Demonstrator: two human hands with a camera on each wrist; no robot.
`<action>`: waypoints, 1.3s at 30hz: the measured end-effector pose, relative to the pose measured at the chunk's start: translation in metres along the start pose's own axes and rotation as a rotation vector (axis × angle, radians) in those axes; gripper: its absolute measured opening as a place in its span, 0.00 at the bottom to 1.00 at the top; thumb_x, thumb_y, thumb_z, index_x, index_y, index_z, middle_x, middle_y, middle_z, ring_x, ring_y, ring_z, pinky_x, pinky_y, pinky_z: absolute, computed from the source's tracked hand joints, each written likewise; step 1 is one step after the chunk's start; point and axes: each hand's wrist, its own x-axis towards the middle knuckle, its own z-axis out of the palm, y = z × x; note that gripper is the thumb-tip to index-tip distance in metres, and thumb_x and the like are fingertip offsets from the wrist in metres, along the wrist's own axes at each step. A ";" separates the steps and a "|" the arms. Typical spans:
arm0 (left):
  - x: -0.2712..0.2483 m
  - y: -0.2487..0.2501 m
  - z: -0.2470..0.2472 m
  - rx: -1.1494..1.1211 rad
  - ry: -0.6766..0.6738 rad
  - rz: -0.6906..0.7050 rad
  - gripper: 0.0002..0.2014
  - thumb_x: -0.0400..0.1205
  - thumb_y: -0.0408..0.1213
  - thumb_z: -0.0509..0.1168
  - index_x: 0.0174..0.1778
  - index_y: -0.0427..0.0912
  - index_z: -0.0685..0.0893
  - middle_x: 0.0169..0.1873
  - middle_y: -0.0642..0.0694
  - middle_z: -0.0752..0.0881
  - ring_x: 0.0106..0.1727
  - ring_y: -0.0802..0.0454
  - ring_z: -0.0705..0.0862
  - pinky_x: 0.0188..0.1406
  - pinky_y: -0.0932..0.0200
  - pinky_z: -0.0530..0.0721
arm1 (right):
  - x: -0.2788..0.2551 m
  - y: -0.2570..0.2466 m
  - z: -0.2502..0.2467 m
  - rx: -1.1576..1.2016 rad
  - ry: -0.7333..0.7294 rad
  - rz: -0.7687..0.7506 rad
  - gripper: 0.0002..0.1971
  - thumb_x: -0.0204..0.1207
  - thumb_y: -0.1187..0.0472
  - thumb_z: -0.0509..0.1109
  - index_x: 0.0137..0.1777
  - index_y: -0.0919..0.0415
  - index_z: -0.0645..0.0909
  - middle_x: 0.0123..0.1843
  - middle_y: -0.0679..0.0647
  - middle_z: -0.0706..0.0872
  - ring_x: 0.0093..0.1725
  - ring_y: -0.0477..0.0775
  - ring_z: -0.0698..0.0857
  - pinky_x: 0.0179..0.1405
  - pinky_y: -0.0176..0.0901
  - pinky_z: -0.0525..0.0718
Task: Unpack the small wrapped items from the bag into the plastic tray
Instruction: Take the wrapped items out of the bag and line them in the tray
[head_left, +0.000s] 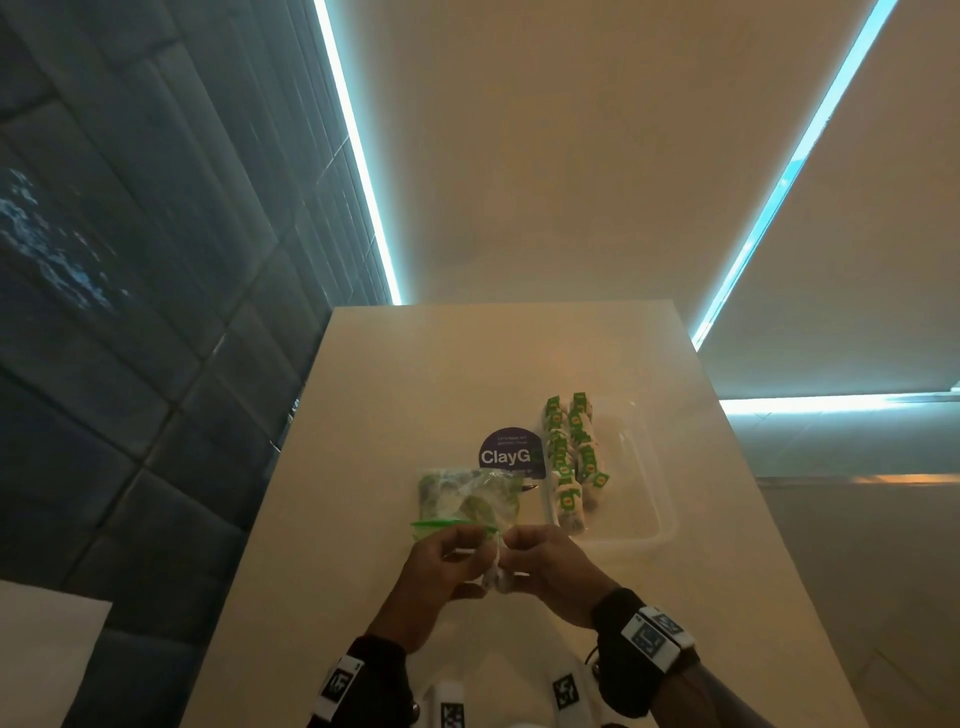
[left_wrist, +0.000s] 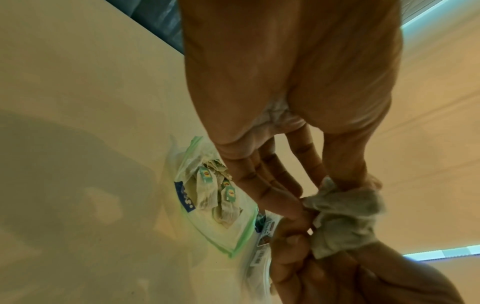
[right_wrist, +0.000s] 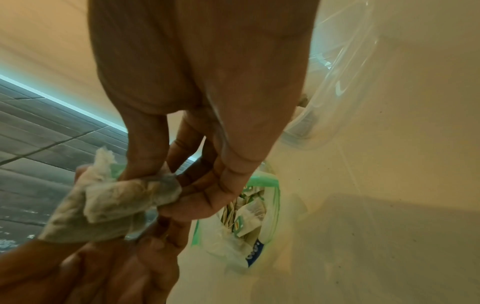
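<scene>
A clear zip bag (head_left: 470, 499) with a green seal lies on the white table, several tea bags still inside (left_wrist: 207, 195) (right_wrist: 249, 214). Just in front of it both hands meet over a clump of tea bags (head_left: 493, 569). My left hand (head_left: 447, 564) pinches the clump (left_wrist: 342, 218) between thumb and fingers. My right hand (head_left: 540, 564) pinches the same clump (right_wrist: 116, 197) from the other side. The clear plastic tray (head_left: 644, 499) stands to the right of the bag, with rows of green-tagged tea bags (head_left: 571, 457) along its left side.
A round dark "ClayG" sticker (head_left: 511, 452) lies behind the bag. The tray's curved clear rim (right_wrist: 335, 86) is close to my right hand. Dark tiled wall (head_left: 130, 260) runs along the table's left edge.
</scene>
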 end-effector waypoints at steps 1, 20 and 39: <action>0.001 0.000 0.001 -0.010 0.005 0.010 0.12 0.77 0.38 0.75 0.53 0.38 0.87 0.49 0.38 0.90 0.46 0.47 0.89 0.42 0.53 0.87 | -0.001 0.000 -0.001 -0.004 0.003 0.001 0.04 0.77 0.74 0.68 0.43 0.68 0.81 0.40 0.63 0.83 0.40 0.58 0.84 0.46 0.50 0.86; 0.011 0.008 0.014 -0.079 0.273 0.050 0.06 0.77 0.29 0.73 0.48 0.33 0.88 0.41 0.33 0.91 0.41 0.35 0.92 0.47 0.44 0.90 | 0.006 -0.018 0.009 -0.113 0.200 -0.135 0.14 0.72 0.60 0.77 0.49 0.72 0.86 0.45 0.60 0.89 0.46 0.58 0.85 0.50 0.54 0.80; 0.013 0.013 0.017 -0.055 0.276 0.035 0.06 0.77 0.31 0.74 0.47 0.34 0.88 0.41 0.37 0.92 0.43 0.41 0.92 0.44 0.47 0.91 | 0.012 -0.007 0.010 -0.061 0.330 -0.148 0.15 0.73 0.58 0.78 0.55 0.67 0.86 0.49 0.64 0.91 0.47 0.63 0.90 0.48 0.55 0.86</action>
